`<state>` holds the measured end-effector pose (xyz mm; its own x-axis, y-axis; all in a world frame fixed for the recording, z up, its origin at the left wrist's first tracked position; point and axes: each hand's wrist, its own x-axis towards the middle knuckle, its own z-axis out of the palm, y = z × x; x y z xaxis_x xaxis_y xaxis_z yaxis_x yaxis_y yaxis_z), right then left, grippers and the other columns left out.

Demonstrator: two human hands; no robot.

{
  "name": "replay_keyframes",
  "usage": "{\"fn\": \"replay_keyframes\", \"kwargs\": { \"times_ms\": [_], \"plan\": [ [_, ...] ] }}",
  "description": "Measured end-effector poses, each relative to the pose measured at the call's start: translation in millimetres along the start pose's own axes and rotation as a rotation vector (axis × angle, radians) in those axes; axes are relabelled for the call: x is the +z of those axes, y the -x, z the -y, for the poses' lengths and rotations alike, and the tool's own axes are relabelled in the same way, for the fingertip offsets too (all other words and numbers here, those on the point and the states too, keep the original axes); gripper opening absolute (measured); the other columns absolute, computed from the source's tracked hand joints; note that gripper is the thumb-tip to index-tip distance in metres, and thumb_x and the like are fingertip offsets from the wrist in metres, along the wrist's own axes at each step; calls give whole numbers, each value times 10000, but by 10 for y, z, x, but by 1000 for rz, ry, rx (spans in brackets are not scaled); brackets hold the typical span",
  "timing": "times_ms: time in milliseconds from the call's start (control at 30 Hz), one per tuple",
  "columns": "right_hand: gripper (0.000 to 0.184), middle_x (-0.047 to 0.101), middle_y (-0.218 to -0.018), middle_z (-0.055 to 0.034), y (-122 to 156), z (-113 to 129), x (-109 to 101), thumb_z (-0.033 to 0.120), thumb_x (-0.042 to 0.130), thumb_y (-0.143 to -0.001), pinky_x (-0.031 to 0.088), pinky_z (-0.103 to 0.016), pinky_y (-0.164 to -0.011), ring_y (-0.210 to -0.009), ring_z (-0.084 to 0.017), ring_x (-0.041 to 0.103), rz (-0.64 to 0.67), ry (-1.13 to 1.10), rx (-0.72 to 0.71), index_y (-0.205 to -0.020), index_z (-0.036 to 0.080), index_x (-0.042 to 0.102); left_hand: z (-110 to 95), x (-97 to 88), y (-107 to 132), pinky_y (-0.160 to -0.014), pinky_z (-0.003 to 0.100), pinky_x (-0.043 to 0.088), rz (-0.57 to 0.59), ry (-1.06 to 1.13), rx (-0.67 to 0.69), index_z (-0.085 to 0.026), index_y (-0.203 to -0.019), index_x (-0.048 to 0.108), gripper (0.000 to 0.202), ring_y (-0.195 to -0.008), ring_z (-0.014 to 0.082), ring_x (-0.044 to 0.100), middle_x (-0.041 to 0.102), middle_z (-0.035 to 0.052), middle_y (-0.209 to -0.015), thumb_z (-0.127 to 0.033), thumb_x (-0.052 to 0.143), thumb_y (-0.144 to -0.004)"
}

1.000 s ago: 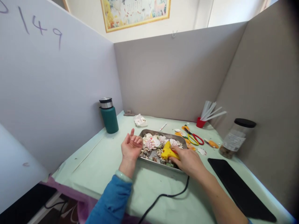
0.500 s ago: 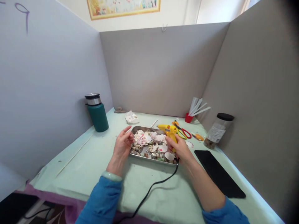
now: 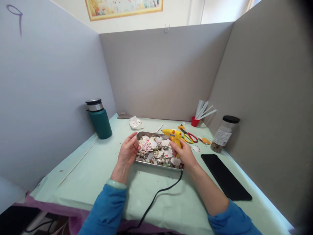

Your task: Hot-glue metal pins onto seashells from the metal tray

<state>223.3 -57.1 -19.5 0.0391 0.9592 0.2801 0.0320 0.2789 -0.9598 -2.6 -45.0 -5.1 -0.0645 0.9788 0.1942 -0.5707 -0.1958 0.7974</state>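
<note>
My right hand (image 3: pixel 184 154) is wrapped round the handle of a yellow glue gun (image 3: pixel 173 133), whose nozzle points left. Its black cord (image 3: pixel 156 193) runs down across the table to the front edge. Beneath the gun lies a metal tray (image 3: pixel 156 165) filled with shells (image 3: pixel 158 153), some flat and white with red marks, others small and spiral. At the tray's left end is my left hand (image 3: pixel 127 150), its thumb and index fingertips drawn together and the other fingers curled. Whatever may be pinched there is too small to make out.
A green flask (image 3: pixel 99 122) stands at left. Behind the tray lie a crumpled white wrapper (image 3: pixel 136 123) and a white stick (image 3: pixel 159 128). At right are scissors (image 3: pixel 192 137), a red cup (image 3: pixel 195 122) of glue sticks, a jar (image 3: pixel 222 137) and a black slab (image 3: pixel 226 178). Grey panels surround the table.
My left thumb and index fingertips have come together. The glue gun stays in my right hand above the tray. The whole view has shifted slightly.
</note>
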Motion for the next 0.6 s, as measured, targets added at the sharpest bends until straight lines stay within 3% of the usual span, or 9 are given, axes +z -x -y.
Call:
{"fn": "replay_keyframes", "kwargs": {
  "times_ms": [200,367,600],
  "plan": [
    [203,474,-566,85,-1,4,5,336,564,-879,400,-199,-448,-439,-59,446,1,4,13,-811,145,565,85,2,18,-562,187,363,5,-372,165,-190,-1111,561,506,-547,74,461,525,-72,-598,-146,738,-638],
    [246,442,-508,99,-8,8,12,349,590,-857,380,-201,-442,-420,-63,431,-8,9,6,-717,156,532,135,-36,9,-631,231,404,43,-619,266,-186,-1133,553,510,-598,107,511,557,-52,-643,-133,696,-646],
    [218,483,-569,82,-13,-30,1,338,565,-879,401,-196,-447,-442,-57,453,1,25,13,-785,141,563,78,-150,126,-707,272,400,30,-893,294,-234,-1181,554,547,-639,149,547,603,-43,-647,-145,684,-657]
  ]
}}
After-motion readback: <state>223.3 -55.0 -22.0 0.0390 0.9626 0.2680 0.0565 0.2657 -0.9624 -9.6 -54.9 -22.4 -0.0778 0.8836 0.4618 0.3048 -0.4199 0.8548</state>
